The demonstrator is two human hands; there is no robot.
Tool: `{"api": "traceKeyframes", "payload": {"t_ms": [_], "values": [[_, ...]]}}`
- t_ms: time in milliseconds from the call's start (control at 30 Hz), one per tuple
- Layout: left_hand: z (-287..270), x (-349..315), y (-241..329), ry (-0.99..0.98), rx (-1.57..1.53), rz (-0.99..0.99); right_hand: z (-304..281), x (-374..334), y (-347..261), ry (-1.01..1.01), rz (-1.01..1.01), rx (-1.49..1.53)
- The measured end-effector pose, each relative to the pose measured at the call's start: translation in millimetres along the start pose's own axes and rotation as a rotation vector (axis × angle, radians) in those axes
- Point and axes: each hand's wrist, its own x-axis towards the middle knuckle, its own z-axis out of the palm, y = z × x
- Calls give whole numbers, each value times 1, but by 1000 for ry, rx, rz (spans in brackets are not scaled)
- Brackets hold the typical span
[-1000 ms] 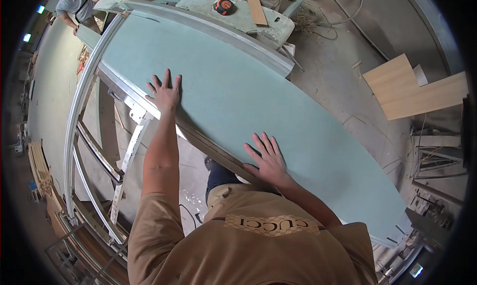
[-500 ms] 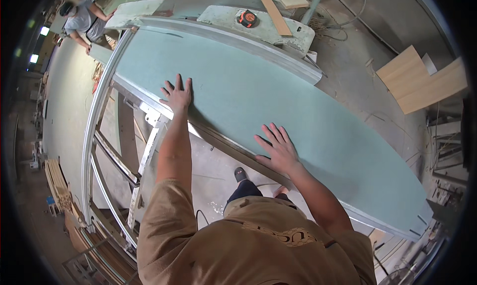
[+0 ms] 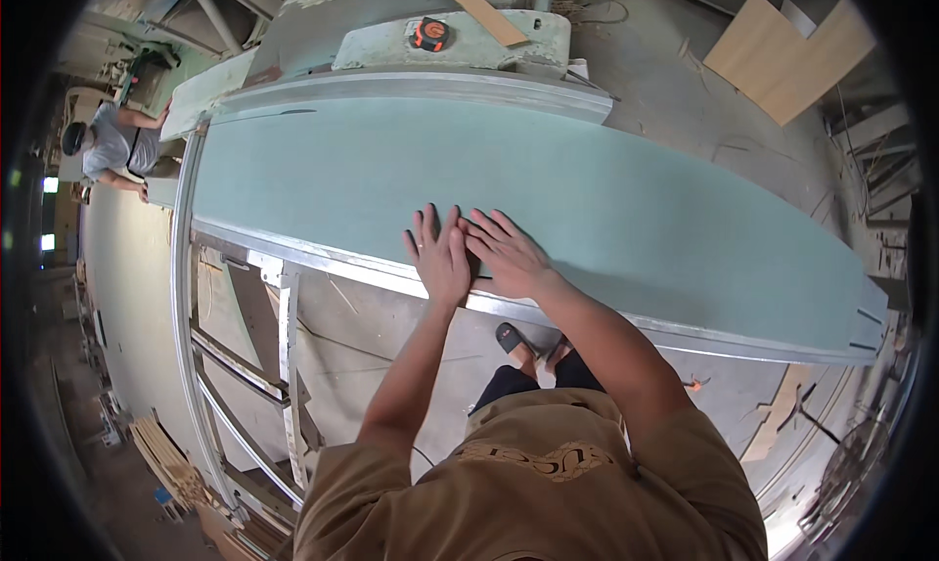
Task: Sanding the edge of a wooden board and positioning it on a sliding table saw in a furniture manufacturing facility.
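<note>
A long pale green board (image 3: 606, 189) lies flat in front of me on a metal sliding table with an aluminium edge (image 3: 352, 270). My left hand (image 3: 440, 260) rests on the board close to its near edge, fingers spread and holding nothing. Right beside it, my right hand (image 3: 509, 256) is laid flat on the board with fingers stretched out. The two hands meet or nearly meet at the fingertips and thumbs. A raised metal fence (image 3: 421, 84) runs along the far side of the board.
Beyond the fence, an orange-black tape measure (image 3: 430, 35) and a thin wood strip (image 3: 479, 11) lie on a pale machine top (image 3: 362, 47). At far left, a co-worker (image 3: 122, 145) holds a board's end. Cut wooden sheet (image 3: 782, 62) lies at far right; a metal frame (image 3: 183, 238) stands left.
My hands have come together, the left moving right and the right moving left along the board. The board's near edge now sits along the aluminium edge. My view has turned.
</note>
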Motion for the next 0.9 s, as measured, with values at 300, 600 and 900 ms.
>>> {"api": "traceKeyframes", "payload": {"t_ms": [300,600,900], "values": [[21,9,24,56,199,-98,-13,-24,10,-23,46,89],[18,10,18,74,305,-135,-100,-362,103,155,349,29],[25,10,14,79,318,-147,-126,-450,146,34,298,-124]]}}
